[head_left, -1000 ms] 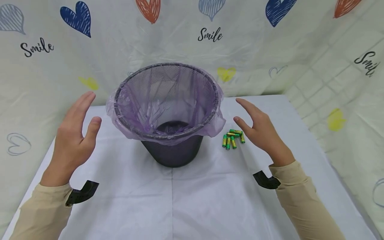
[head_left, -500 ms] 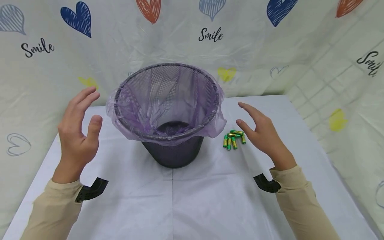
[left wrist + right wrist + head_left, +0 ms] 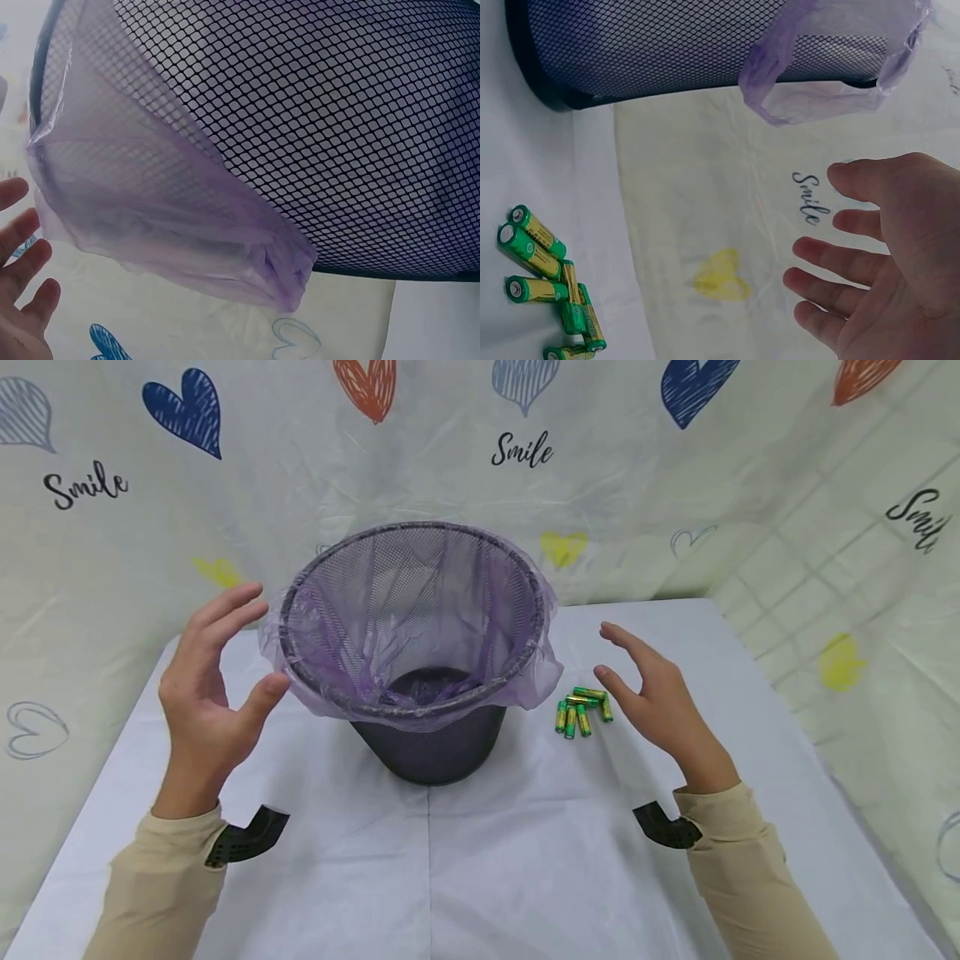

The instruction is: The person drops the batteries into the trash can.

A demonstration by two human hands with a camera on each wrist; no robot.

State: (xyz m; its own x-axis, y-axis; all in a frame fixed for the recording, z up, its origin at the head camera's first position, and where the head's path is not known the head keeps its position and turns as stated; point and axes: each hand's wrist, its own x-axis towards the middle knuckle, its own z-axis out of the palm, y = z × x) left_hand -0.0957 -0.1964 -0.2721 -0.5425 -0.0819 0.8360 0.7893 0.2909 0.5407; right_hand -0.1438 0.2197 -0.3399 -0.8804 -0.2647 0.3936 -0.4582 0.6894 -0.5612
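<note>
White table (image 3: pixel 487 885): a black mesh bin (image 3: pixel 431 750) with a purple liner (image 3: pixel 408 639) stands between two ungrasping hands, fingers loosely spread.
The step looks like an approach to the bin; the next move seems to call for bringing both palms in evenly. Compared with half a second ago, the left hand (image 3: pixel 212 710) is nearer the liner, touch uncertain; the right hand (image 3: pixel 662 710) stays apart, above and beside the green batteries (image 3: pixel 571 722), which lie unmoved right of the bin.

Black "Smile" lettering (image 3: pixel 522 448) on pale backdrop (image 3: pixel 622 485)
</note>
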